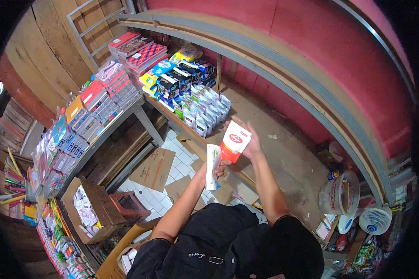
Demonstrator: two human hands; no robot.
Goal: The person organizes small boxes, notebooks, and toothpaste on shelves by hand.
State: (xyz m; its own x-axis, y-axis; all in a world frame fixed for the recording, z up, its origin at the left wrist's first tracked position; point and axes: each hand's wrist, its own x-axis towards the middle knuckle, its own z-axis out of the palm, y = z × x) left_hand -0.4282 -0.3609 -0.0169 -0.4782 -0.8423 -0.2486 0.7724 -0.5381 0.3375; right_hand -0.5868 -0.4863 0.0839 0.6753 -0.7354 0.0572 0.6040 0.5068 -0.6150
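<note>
My right hand [253, 143] is closed on a red and white pouch [236, 138], its printed front facing up toward me. A slim white packet [212, 163] stands tilted in my left hand [221, 170], whose fingers wrap its lower half and come close to the pouch's red bottom end. Just beyond both hands, rows of white and green pouches [205, 111] stand on the wooden shelf [270, 135]. Behind them are black packs [168, 85] and blue and yellow packs [160, 69].
Stacked books [94, 93] line the left counter. An open carton [108, 211] of white packets sits lower left, beside a reddish stool [129, 205]. Flattened cardboard [153, 168] lies on the tiled floor. At right are a clear tub [338, 194] and a fan [374, 221].
</note>
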